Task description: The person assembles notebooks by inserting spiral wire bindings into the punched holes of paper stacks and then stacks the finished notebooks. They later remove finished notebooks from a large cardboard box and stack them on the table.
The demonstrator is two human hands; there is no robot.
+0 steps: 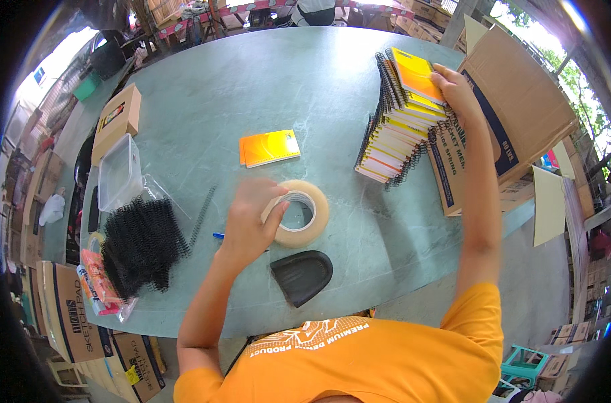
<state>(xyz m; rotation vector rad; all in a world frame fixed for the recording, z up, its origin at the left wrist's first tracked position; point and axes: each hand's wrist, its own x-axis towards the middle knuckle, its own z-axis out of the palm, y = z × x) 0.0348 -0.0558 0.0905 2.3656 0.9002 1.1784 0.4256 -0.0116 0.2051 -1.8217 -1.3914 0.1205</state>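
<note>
My left hand rests on a roll of tan packing tape lying flat near the table's front, with the thumb on its rim. At the right, my right hand is on the top of a leaning stack of spiral-bound notebooks with yellow and orange covers. The stack stands against an open cardboard box lying on its side at the table's right edge. One orange notebook lies alone in the middle of the green table.
A black curved plastic piece lies by the front edge. A pile of black spiral coils, a clear plastic tub and a small cardboard box sit at the left. A blue pen pokes out beside my left wrist. Cartons stand on the floor at the lower left.
</note>
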